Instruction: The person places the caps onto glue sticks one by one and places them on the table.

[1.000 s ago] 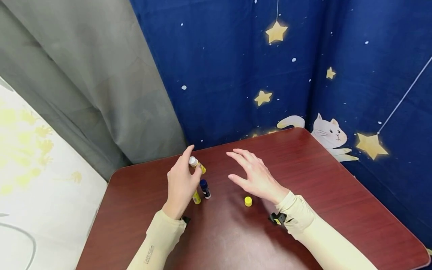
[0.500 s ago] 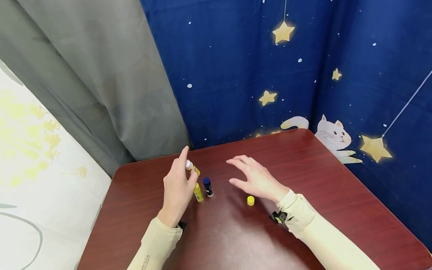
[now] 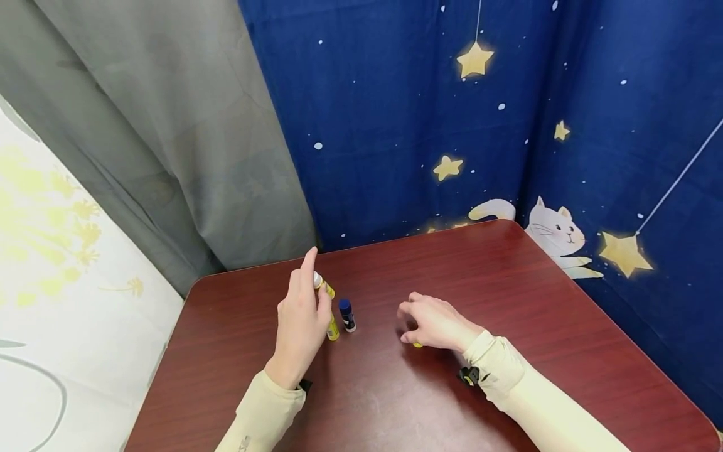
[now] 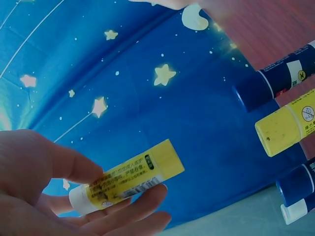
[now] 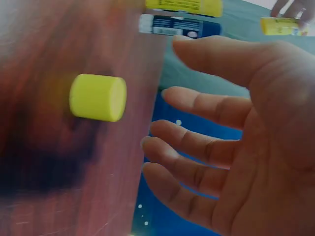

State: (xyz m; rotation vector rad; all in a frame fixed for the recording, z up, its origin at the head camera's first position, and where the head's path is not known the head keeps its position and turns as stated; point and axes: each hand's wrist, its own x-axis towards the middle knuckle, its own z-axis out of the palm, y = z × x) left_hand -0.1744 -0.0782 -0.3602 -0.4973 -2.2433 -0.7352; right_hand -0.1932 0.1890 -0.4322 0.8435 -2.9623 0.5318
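Observation:
My left hand (image 3: 299,320) pinches a yellow glue stick (image 4: 132,176) between thumb and fingers, above the table. Its white end is bare of a cap and points toward the palm side in the left wrist view. A small yellow cap (image 5: 98,97) stands on the table. Over it hovers my right hand (image 3: 437,323), fingers bent but apart from the cap; in the head view the hand mostly hides the cap. Beside the left hand stand a capped yellow glue stick (image 3: 332,329) and a dark blue glue stick (image 3: 347,316).
Another dark blue stick (image 4: 297,184) and a white piece (image 4: 294,211) show at the left wrist view's right edge. The reddish-brown table (image 3: 384,389) ends at a grey curtain (image 3: 243,188) and a blue star-printed curtain (image 3: 395,125).
My right hand has come down toward the yellow cap, its fingers bending more. The left hand keeps hold of the glue stick, having shifted slightly left in view.

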